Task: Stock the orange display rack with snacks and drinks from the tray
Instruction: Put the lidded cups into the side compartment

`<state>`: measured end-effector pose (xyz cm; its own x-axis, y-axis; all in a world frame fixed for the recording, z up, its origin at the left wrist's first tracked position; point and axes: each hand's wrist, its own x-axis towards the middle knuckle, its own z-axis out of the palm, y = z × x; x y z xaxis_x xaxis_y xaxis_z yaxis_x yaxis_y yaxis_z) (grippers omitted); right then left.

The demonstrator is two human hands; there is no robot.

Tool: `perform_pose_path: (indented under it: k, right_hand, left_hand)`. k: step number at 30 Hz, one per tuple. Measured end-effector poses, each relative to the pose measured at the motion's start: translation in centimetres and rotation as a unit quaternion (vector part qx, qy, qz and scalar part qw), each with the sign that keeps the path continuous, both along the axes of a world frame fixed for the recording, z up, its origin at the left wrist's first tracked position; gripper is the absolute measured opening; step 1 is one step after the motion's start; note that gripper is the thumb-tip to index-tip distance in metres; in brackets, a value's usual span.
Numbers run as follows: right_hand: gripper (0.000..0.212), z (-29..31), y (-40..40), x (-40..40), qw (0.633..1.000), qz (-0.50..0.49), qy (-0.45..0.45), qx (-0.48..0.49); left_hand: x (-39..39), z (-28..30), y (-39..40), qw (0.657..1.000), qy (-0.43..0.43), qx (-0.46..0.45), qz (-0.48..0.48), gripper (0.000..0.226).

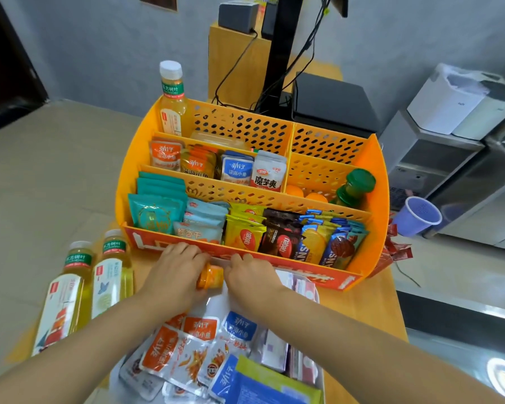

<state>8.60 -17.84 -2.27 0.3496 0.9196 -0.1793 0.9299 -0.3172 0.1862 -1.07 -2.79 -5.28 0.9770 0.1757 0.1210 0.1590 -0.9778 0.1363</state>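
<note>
The orange rack (370, 246) is filled with snack packets in its front rows; one bottle (172, 97) stands at its 11 o'clock corner. The tray (318, 383) at 6 o'clock holds loose packets. An orange cup (210, 277) is pinched between left hand (177, 268) and right hand (250, 277). Two bottles (85, 290) lie at 8 o'clock, a purple cup (417, 215) at 3.
</note>
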Motion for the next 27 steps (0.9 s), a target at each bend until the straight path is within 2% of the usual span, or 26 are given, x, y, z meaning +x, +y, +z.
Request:
perform_pose_path:
  k: [3,9,11,14,17,18,19,21,23,24,26,27]
  right_hand:
    - [0.022,-0.3,-0.3,0.2,1.0,0.023,-0.008,-0.008]
    - [0.035,-0.5,-0.4,0.9,0.999,-0.034,0.028,-0.022]
    - [0.036,-0.6,-0.2,1.3,0.996,-0.052,0.047,-0.062]
    - [0.028,-0.6,-0.1,1.9,0.991,-0.064,0.081,-0.09]
    - [0.034,1.2,-0.3,2.7,0.965,-0.116,0.23,-0.041]
    - [0.035,2.2,-0.5,3.1,0.939,-0.146,0.311,0.001]
    - [0.033,3.3,-0.7,3.5,0.892,-0.188,0.408,0.055]
    - [0.026,5.6,-1.4,4.4,0.744,-0.27,0.594,0.143]
    - [0.028,7.2,-2.4,5.6,0.606,-0.312,0.707,0.189]
    - [0.03,7.9,-2.9,6.1,0.551,-0.328,0.74,0.205]
    - [0.036,8.7,-3.5,7.2,0.483,-0.356,0.765,0.236]
    - [0.041,8.9,-3.6,7.7,0.474,-0.365,0.761,0.25]
  left_hand:
    - [-0.1,0.5,0.3,0.997,0.024,-0.069,0.002,0.059]
    - [0.4,3.2,2.6,0.96,0.103,-0.258,0.021,0.057]
    - [0.8,4.3,3.5,0.932,0.115,-0.344,0.026,0.057]
    - [1.3,6.1,4.4,0.862,0.132,-0.49,0.012,0.053]
    - [2.1,7.4,5.0,0.826,0.149,-0.544,-0.013,0.053]
    - [2.4,7.8,5.2,0.814,0.152,-0.56,-0.019,0.054]
    - [2.6,8.2,5.5,0.806,0.152,-0.572,-0.027,0.054]
    - [3.5,9.1,5.9,0.799,0.144,-0.582,-0.047,0.055]
    - [4.6,9.8,6.3,0.79,0.129,-0.597,-0.052,0.056]
    - [5.2,10.2,6.3,0.783,0.121,-0.608,-0.051,0.054]
    - [6.7,10.7,6.1,0.777,0.108,-0.618,-0.053,0.05]
    - [7.4,11.0,5.9,0.779,0.101,-0.616,-0.055,0.049]
